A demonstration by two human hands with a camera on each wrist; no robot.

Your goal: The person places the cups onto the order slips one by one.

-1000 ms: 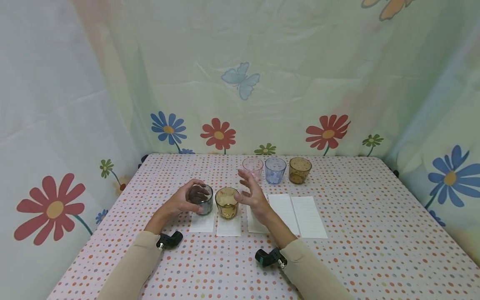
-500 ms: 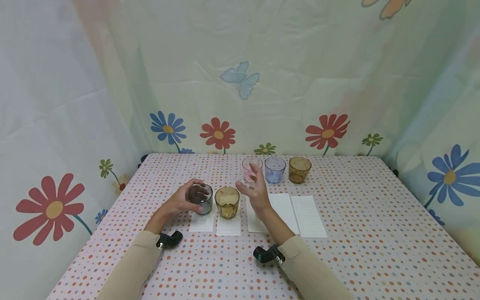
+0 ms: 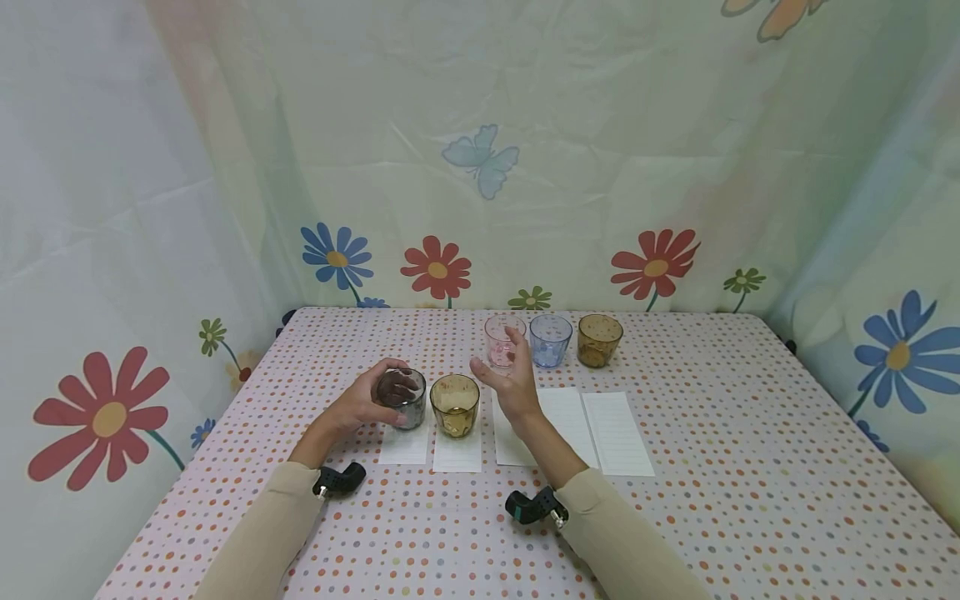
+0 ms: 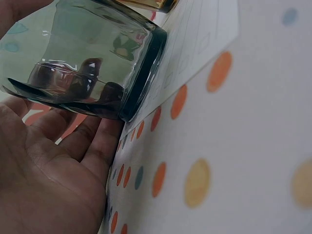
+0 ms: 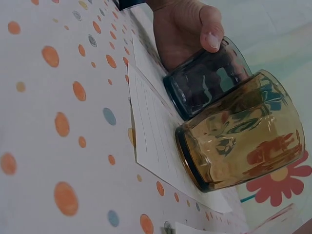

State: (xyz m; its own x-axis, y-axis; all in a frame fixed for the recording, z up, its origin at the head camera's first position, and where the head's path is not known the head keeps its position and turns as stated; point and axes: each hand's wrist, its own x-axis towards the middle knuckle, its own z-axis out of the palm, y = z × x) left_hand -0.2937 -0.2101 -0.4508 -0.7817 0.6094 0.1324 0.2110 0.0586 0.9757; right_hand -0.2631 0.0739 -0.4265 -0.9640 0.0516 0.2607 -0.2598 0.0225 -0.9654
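With its fingers and thumb round it, my left hand (image 3: pixel 360 404) holds a dark bluish-grey glass (image 3: pixel 411 410), which stands upright on a white paper strip. Right beside that glass, an amber glass (image 3: pixel 454 407) stands on its own strip; the right wrist view shows the amber glass (image 5: pixel 239 141) from the side, free of any hand. My right hand (image 3: pixel 517 392) is raised between the amber glass and a pink glass (image 3: pixel 498 330), its fingers spread and nothing held. From the head view its fingertips overlap the pink glass, and they do not appear to grip it.
To the right of the pink glass, a blue glass (image 3: pixel 551 343) and a brown glass (image 3: pixel 599 343) complete the back row. More white lined paper strips (image 3: pixel 619 433) lie on the dotted tablecloth (image 3: pixel 735 467). A flowered curtain (image 3: pixel 570 200) closes off the back and sides.
My right hand has left the amber glass's side and shifted slightly right, its fingers now in front of the pink glass. The left hand and the glasses stay where they were.
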